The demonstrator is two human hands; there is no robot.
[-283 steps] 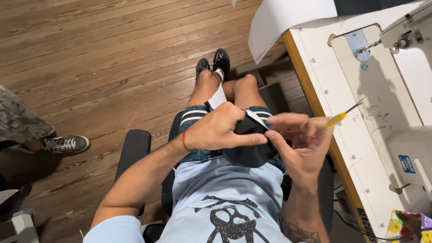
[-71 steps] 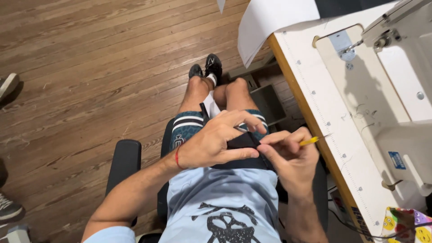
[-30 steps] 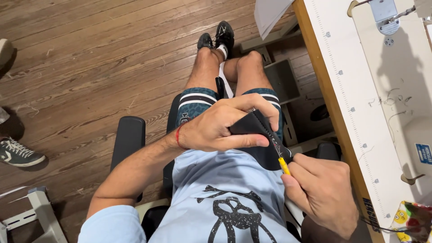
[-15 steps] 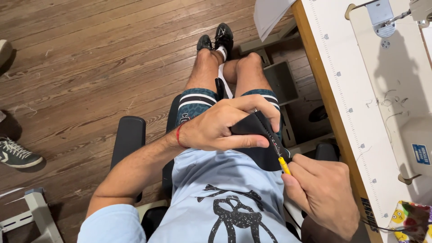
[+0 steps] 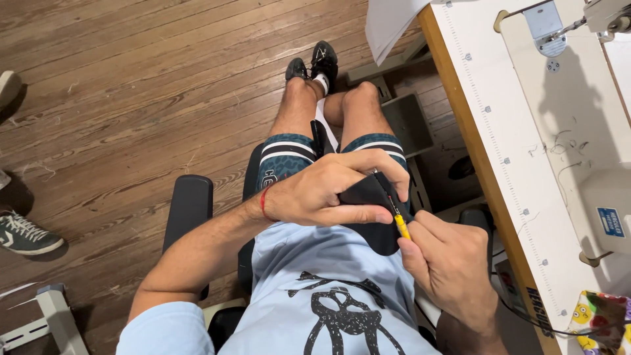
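- The right hand (image 5: 453, 263), nearest the camera, is closing its thumb and fingers around a slim yellow-handled tool (image 5: 397, 217), likely a seam ripper; the metal tip is pointing up and away, lying against the edge of the black fabric piece (image 5: 371, 210).
- To my judgement, picking at a seam like this is going best with the tip kept shallow and moving away from the holding fingers, the cloth pulled taut so that only thread is caught.
- The left hand (image 5: 328, 190) is curling almost fully over the black fabric piece, thumb underneath and fingers folded across the top, pinching it firmly just above the lap; the index fingertip is sitting just beside the tool's tip, which is the spot to be watching.
- A red cord bracelet (image 5: 264, 202) is circling the left wrist.
- The fabric is resting against the light blue shirt (image 5: 315, 263) and over the patterned shorts (image 5: 286, 158), between both hands.
- Farther out, the crossed legs are ending in black shoes (image 5: 312, 62) on the wooden floor (image 5: 131, 85).
- To the right, the white sewing table (image 5: 486, 118) is carrying a sewing machine (image 5: 591, 197), well apart from the hands.
- At the far left, another person's sneaker (image 5: 26, 231) is standing on the floor.
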